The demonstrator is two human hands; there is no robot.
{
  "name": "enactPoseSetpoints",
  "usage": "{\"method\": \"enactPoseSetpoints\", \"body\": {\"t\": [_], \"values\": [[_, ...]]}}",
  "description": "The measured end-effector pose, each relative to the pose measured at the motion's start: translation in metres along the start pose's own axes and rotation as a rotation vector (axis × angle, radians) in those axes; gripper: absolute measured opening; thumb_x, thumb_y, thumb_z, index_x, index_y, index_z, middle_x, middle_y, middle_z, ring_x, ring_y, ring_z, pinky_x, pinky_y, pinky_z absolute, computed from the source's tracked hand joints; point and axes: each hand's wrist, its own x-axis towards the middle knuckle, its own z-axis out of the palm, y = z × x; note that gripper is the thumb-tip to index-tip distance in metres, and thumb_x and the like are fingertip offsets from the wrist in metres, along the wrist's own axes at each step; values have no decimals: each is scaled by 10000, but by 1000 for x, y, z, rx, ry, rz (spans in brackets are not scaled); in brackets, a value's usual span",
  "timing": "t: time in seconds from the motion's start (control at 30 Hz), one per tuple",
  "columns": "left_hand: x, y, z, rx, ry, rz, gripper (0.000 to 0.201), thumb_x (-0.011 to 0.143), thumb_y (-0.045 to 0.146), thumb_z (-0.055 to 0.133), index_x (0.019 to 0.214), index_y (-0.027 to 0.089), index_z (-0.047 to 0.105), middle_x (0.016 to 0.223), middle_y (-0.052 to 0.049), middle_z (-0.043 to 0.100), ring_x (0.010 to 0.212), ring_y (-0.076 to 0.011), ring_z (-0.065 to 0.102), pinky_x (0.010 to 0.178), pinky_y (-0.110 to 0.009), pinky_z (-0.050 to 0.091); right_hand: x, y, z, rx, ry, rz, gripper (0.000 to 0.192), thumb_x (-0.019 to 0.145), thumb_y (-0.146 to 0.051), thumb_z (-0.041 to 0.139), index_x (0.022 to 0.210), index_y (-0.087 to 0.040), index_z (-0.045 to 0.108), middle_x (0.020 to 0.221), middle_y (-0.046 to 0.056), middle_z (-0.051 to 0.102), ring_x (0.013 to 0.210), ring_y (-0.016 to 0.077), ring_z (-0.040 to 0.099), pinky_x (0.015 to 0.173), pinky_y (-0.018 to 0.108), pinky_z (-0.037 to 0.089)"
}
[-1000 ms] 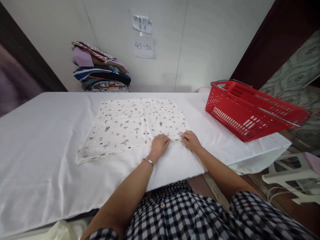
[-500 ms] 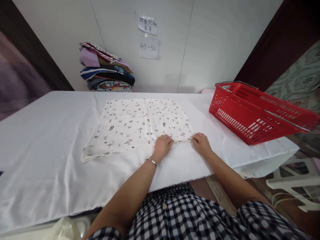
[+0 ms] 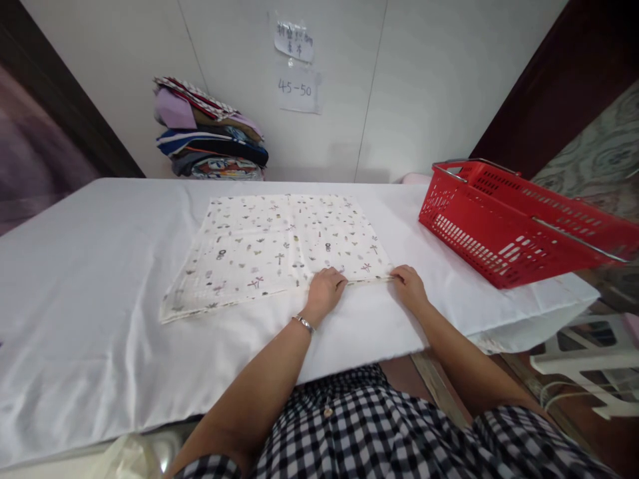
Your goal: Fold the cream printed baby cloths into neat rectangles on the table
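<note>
A white cloth [image 3: 254, 246] printed with small palms and animals lies folded in layers on the table, with a crease running down near its middle. My left hand [image 3: 325, 291] pinches the cloth's near edge, right of that crease; a bracelet circles the wrist. At the near right corner, my right hand [image 3: 409, 287] grips the cloth between thumb and fingers. Between the two hands the edge is stretched straight, and its layers show there.
The table wears a white satin tablecloth [image 3: 90, 286]. A red plastic basket [image 3: 499, 219] stands at the right end. Behind the table, against the wall, is a stack of folded fabrics [image 3: 212, 133]. A white plastic stool [image 3: 589, 359] stands at the lower right.
My right hand has shifted slightly right along the edge to the corner. My left hand stays in place on the cloth. The view has tilted a little.
</note>
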Motion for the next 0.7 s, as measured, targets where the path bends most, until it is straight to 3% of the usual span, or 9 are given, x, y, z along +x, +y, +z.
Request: {"method": "enactPoseSetpoints", "body": {"t": [0.13, 0.3, 0.57, 0.7], "values": [[0, 0, 0, -3, 4, 5, 198, 886, 219, 513, 814, 209, 698, 865, -34, 629, 838, -166, 540, 803, -321, 409, 0, -4, 0, -18, 91, -90, 216, 798, -166, 459, 878, -214, 653, 954, 65, 628, 948, 225, 544, 864, 406, 446], [1, 0, 1, -6, 5, -1, 190, 879, 213, 517, 809, 212, 694, 860, -31, 631, 834, -168, 541, 801, -324, 409, 2, -16, 3, -49, -134, -298, 270, 824, -187, 487, 1019, -225, 669, 1045, 82, 644, 978, 235, 563, 872, 422, 452], [1, 0, 1, -5, 3, -6, 192, 878, 213, 514, 808, 218, 692, 865, -30, 632, 845, -174, 543, 810, -334, 406, 5, -16, 6, -57, -135, -292, 281, 823, -166, 468, 972, -218, 701, 1002, 91, 654, 938, 239, 568, 849, 432, 459], [0, 0, 1, 5, -1, -8, 191, 871, 205, 515, 796, 221, 691, 863, -31, 625, 848, -176, 542, 795, -332, 406, 1, -28, 7, -99, -157, -301, 290, 838, -171, 474, 1047, -212, 671, 1064, 99, 638, 1000, 248, 549, 896, 449, 430]]}}
